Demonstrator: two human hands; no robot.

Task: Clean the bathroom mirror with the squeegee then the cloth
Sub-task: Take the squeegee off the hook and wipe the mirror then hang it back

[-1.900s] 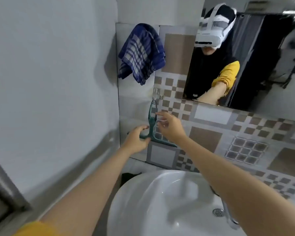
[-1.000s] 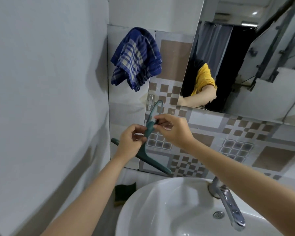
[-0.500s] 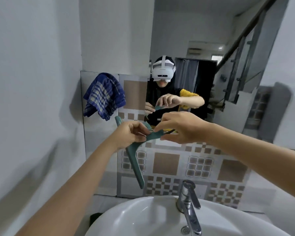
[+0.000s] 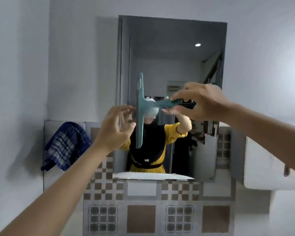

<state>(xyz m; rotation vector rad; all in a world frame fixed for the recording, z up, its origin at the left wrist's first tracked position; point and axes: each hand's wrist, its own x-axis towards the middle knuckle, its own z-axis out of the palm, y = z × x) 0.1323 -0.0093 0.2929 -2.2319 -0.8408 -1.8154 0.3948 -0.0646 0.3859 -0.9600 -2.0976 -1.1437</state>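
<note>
A teal squeegee [image 4: 140, 109] is held up in front of the bathroom mirror [image 4: 174, 65], its blade upright and its handle pointing right. My right hand [image 4: 199, 103] grips the handle. My left hand [image 4: 116, 128] is just left of the blade with fingers spread, fingertips close to the blade's edge; contact is unclear. A blue checked cloth [image 4: 65, 145] hangs on the wall to the lower left of the mirror. The mirror reflects a person in a yellow top with raised arms.
Patterned brown and grey tiles [image 4: 141, 217] cover the wall below the mirror. Plain white wall lies left and above. A white ledge [image 4: 269, 174] juts out at the right. The sink is out of view.
The squeegee came off its wall hook and rose in front of the mirror, blade now upright. My left hand let go of it and opened. The view tilted up, losing the sink.
</note>
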